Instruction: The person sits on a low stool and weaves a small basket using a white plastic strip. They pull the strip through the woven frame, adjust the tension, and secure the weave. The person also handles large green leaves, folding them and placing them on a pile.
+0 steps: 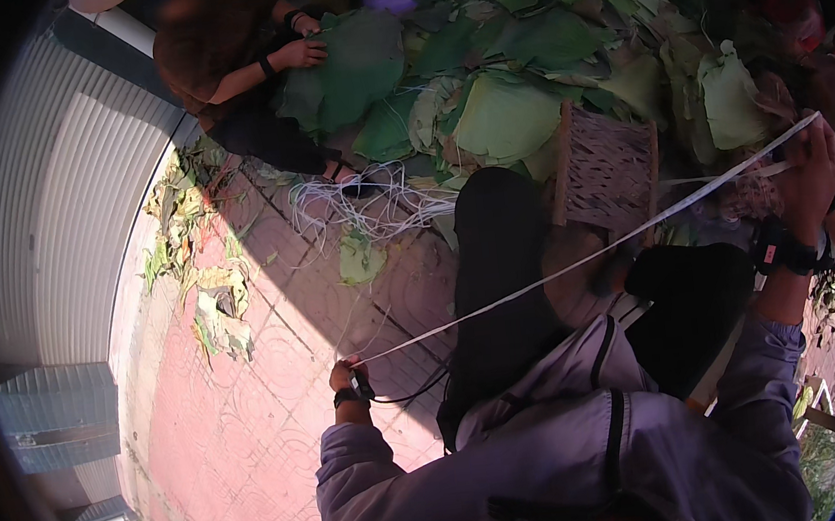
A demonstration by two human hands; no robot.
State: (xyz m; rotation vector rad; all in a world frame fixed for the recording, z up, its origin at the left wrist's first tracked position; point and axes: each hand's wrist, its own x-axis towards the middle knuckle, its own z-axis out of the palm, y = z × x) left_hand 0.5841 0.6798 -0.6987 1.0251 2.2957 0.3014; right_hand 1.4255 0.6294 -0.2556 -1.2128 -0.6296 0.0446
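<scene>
A long white strip (693, 198) is stretched across my lap between my two hands, rising from lower left to upper right. At its lower end, my left hand (343, 375) is closed on the strip, out over the pink paving. Far to the right, my right hand (814, 177) is raised and pinches the other end near its fingertips. A second pale length runs beside that hand. Dark bands circle both my wrists. Beyond my knees lies a heap of large green leaves (509, 116), stacked and overlapping.
A small wooden stool with a woven seat (608, 167) stands past my knees. Tangled white strips (381, 199) lie on the paving (245, 448). Across from me, a person (228, 68) handles a big leaf. Leaf scraps (220, 315) lie near a ribbed metal shutter (79, 193). Another person is at right.
</scene>
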